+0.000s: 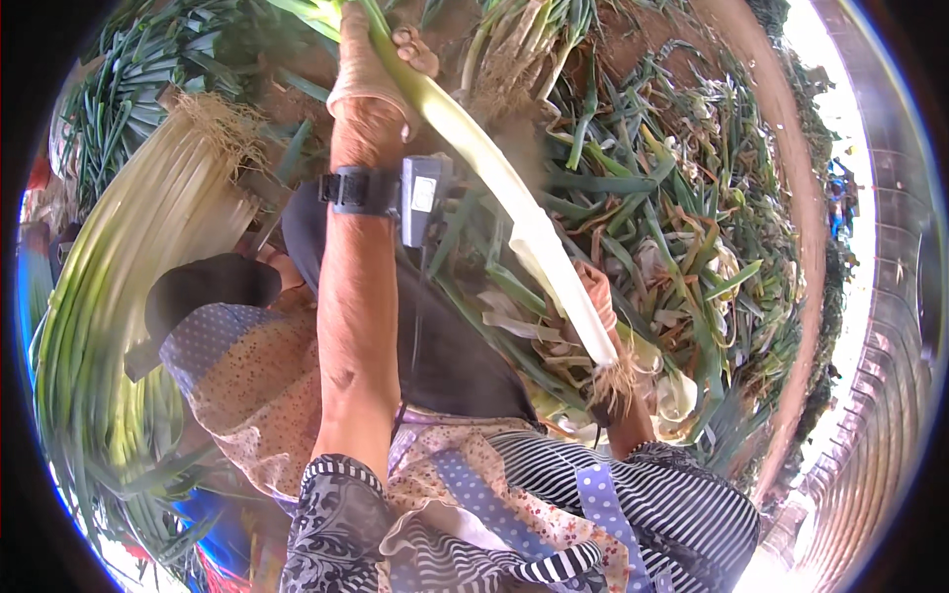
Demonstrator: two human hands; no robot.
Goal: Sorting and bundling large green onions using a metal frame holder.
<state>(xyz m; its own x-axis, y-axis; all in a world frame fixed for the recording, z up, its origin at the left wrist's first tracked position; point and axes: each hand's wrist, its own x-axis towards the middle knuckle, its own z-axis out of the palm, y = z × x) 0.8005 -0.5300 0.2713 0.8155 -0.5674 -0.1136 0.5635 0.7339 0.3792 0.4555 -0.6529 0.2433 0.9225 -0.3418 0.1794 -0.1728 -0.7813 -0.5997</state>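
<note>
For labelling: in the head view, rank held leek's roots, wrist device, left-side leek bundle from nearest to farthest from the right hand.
1. Held leek's roots: near the right hand.
2. Wrist device: on left forearm.
3. Leek bundle: far left.

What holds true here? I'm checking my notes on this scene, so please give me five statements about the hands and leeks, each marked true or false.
1. The left hand grips the leek toward its green end. True.
2. The roots of that leek are beside the left hand. False: they are at the opposite end, near the right hand.
3. A boxy grey device is strapped to the right wrist. False: it is on the left wrist.
4. A heap of loose leaves lies to the right of the leek. True.
5. The large leek bundle at the picture's left has its roots toward the bottom. False: its roots point toward the top.
</note>
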